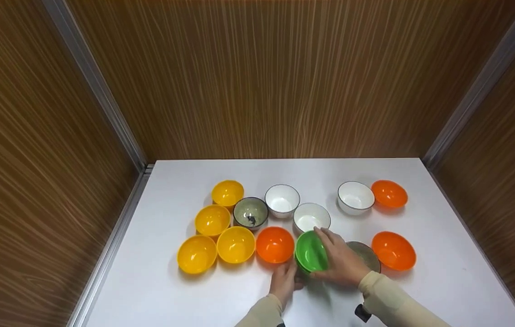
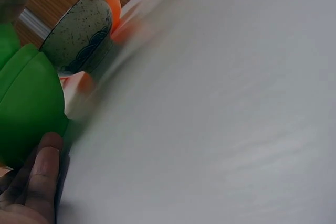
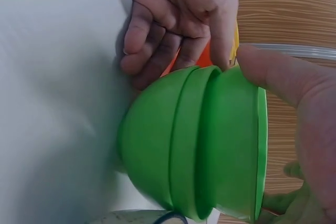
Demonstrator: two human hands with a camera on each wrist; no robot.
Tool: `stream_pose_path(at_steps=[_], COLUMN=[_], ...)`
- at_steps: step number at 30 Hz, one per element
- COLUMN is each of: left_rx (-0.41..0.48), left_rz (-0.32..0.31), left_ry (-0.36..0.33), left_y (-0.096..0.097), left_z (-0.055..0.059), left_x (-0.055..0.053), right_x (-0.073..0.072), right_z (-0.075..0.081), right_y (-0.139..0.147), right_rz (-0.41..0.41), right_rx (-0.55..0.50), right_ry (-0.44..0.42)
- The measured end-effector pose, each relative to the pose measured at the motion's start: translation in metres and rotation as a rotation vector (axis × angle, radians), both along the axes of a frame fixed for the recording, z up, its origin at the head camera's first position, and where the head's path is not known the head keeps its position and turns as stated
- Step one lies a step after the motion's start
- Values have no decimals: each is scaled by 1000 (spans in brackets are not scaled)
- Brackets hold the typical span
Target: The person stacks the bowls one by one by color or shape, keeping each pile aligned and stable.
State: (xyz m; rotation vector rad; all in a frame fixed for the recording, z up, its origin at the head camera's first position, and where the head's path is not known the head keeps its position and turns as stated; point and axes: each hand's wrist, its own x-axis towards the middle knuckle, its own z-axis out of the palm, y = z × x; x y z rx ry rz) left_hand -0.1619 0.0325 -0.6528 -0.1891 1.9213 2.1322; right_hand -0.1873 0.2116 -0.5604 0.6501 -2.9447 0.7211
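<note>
In the head view my right hand point(image 1: 344, 262) spans the upper green bowl point(image 1: 312, 252), thumb at the near side and fingers at the far rim. The right wrist view shows that bowl sitting partly inside lower nested green bowls point(image 3: 152, 135), its rim standing well above theirs. My left hand point(image 1: 283, 280) is low on the left of the stack, fingers loosely bent. Its fingertips point(image 2: 46, 161) touch the lower green bowl near its base. Just right of the stack, a grey-green speckled bowl point(image 1: 366, 255) is partly hidden by my right hand.
Several yellow bowls point(image 1: 236, 245) stand at the left, beside another grey-green bowl point(image 1: 250, 213). An orange bowl point(image 1: 275, 245) neighbours the green stack. White bowls point(image 1: 282, 200) lie behind. Two orange bowls point(image 1: 393, 250) are at the right. Wood-grain walls point(image 1: 284, 81) enclose the white table point(image 1: 148, 286).
</note>
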Motion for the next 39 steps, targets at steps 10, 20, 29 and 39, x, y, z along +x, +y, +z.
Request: stream_pose_path(at_steps=[10,20,29,39], left_rx=[-4,19,13,11], left_rz=[16,-1,2,-23], left_ry=[17,24,19,14], left_y=[1,1,1,-1], left_z=[1,0,1,1], left_x=[1,0,1,0], right_x=[-4,-4,-4,-3], right_z=[-11,-17,-19,-16], right_y=[0,1,1,1], right_rz=[32,6,-2,30], right_rx=[-21,2,23,6], right_ry=[45,31,17,44])
